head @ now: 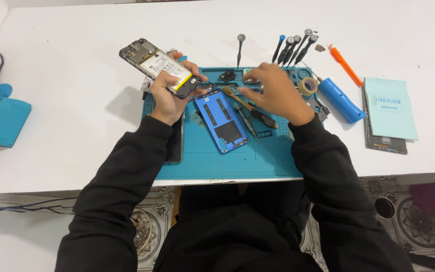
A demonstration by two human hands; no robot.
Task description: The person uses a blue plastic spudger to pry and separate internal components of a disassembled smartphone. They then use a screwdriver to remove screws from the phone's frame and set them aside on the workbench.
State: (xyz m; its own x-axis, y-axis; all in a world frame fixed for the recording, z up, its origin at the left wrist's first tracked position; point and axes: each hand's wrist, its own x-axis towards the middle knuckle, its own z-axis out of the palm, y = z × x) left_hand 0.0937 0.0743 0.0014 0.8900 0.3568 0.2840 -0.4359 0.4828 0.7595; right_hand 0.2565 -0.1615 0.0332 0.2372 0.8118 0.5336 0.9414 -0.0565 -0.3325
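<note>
Opened black smartphone with exposed white battery (159,65), upper left of frame, clamped in left hand (169,98); right hand (275,90) empty, fingers half-curled over blue silicone mat (202,161); judgement: keep phone level, pick small parts slowly

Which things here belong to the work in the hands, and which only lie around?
In use:
- left hand holding the opened phone
- right hand reaching over the mat
- blue back cover
- tweezers

Lying about:
- screwdrivers
- tape roll
- blue tool
- orange pen
- booklet
- blue device at the left edge
</note>
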